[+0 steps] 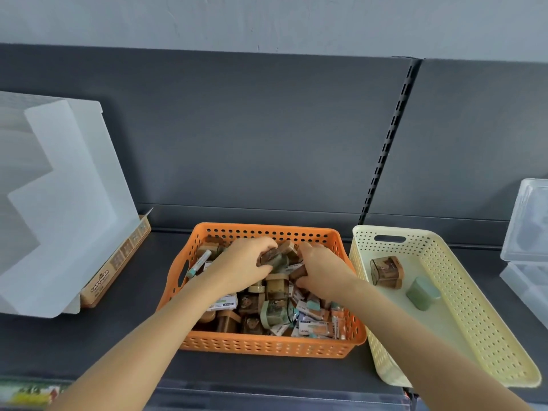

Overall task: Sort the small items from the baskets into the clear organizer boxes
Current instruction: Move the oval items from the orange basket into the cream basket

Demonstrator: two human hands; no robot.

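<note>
An orange perforated basket sits in the middle of the dark shelf, filled with several small brown, green and boxed items. Both hands are inside it. My left hand grips a small brown sharpener-like item near the back of the basket. My right hand grips another small brown item just beside it. To the right lies a cream perforated basket holding a brown item and a green item. Clear organizer boxes stand stacked at the far right edge.
A frosted white stepped display stand fills the left side, with a brown cardboard box tucked beside it. The dark shelf back panel rises behind the baskets. The shelf's clear front rail runs along the bottom.
</note>
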